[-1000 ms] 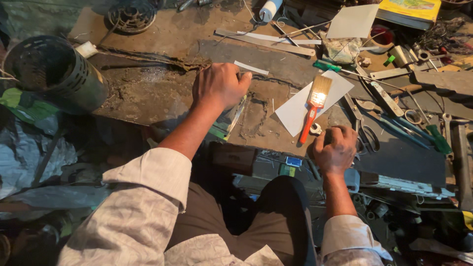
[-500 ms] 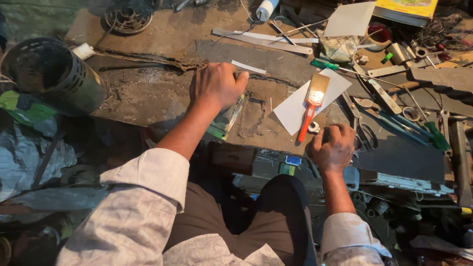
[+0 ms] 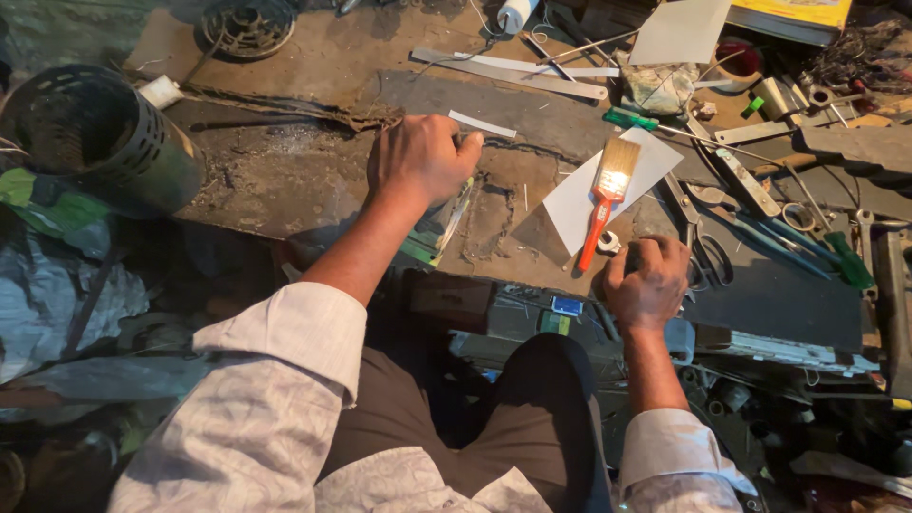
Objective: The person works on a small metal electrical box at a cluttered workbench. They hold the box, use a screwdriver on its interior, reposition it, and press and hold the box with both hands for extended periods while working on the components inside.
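A dark perforated cylinder (image 3: 95,133) is lying at the far left of the tabletop (image 3: 313,57). The left hand (image 3: 418,160) is resting knuckles-up on the worn surface, fingers (image 3: 467,144) curled under; whether they are gripping anything cannot be told. A green-edged flat piece (image 3: 446,223) is lying just beneath that hand. A red-handled paintbrush (image 3: 603,195) is lying on a white sheet (image 3: 655,161). The right hand (image 3: 648,283) is sitting closed at the near edge, its contents hidden. Scissors (image 3: 708,256) are lying just beside it.
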Demonstrator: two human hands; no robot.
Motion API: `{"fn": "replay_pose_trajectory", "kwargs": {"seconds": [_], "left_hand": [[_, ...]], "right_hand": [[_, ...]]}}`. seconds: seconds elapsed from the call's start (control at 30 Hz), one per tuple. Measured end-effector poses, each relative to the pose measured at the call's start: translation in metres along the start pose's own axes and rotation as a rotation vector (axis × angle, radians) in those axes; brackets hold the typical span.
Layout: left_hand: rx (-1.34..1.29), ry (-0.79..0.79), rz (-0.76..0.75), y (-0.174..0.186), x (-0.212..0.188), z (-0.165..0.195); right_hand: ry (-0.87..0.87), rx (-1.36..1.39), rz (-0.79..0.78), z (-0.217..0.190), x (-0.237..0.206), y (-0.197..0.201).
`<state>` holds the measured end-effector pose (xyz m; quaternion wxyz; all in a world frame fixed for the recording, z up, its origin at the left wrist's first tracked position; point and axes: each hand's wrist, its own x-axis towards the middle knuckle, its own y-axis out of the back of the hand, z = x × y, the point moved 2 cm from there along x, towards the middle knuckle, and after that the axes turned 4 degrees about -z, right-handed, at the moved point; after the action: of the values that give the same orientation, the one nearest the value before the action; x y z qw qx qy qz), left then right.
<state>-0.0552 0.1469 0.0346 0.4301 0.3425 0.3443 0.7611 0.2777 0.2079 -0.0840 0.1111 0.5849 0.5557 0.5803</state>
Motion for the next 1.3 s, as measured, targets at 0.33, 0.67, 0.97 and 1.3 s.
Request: {"fn": "replay_pose_trajectory", "kwargs": {"seconds": [0.33,0.67,0.97,1.3], "left_hand": [[0.001,0.009,-0.026,0.001,-0.001,0.001],[0.004,0.001,0.017,-0.005,-0.002,-0.003],[-0.013,-0.052,0.089,-0.012,0.001,-0.007],[-0.034,-0.038,0.085,-0.010,0.001,-0.006]], "right_hand": [[-0.002,-0.012,-0.022,0.004,-0.002,-0.001],[0.030,0.061,0.013,-0.004,0.001,0.008],[0.223,0.458,-0.273,-0.117,0.002,-0.016],[0.071,0.657,-0.346,-0.138,0.027,-0.044]]}}
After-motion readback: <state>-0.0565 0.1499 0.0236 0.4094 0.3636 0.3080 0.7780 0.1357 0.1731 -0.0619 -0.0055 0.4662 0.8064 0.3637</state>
